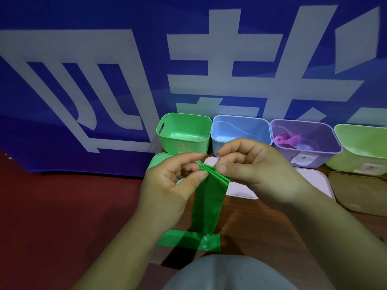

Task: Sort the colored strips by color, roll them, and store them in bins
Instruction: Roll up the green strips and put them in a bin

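Green strips (207, 203) hang pinched at their top ends between left hand (174, 185) and right hand (251, 164), apparently about to be rolled for the far green bin (184, 130).

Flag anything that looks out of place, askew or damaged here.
Nothing spilled or damaged. One small oddity: the magenta strips in the purple bin lie loose, not in a tight roll. The green strips, pinched at the top by the left hand and right hand, hang straight down to the table.
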A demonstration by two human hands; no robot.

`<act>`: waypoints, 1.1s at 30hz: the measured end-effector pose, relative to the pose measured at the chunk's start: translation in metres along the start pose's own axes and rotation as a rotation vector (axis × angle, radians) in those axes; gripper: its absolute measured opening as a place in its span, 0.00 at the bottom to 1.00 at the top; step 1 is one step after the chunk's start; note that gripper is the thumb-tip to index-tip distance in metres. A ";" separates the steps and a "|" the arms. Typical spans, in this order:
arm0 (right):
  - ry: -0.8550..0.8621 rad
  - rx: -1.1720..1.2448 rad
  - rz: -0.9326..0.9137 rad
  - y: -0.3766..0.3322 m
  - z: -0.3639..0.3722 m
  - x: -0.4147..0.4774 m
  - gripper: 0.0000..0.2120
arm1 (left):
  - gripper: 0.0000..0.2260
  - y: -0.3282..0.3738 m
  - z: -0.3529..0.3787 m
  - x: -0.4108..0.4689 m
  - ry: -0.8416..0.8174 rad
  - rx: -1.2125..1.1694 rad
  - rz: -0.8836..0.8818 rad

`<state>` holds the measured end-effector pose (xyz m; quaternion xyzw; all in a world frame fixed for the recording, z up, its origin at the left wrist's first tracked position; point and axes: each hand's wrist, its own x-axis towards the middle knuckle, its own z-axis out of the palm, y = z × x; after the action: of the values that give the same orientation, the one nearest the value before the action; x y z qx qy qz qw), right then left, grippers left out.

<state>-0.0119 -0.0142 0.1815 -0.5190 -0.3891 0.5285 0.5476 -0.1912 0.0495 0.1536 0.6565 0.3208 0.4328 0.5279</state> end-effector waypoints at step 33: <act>0.247 -0.769 0.721 0.287 -0.012 0.006 0.13 | 0.09 -0.088 -0.080 -0.022 -0.099 0.259 -0.297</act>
<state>-0.0498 -0.0377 -0.1024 -0.8409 -0.2844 0.4374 0.1438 -0.2705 0.0841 0.0684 0.6850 0.4408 0.2726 0.5120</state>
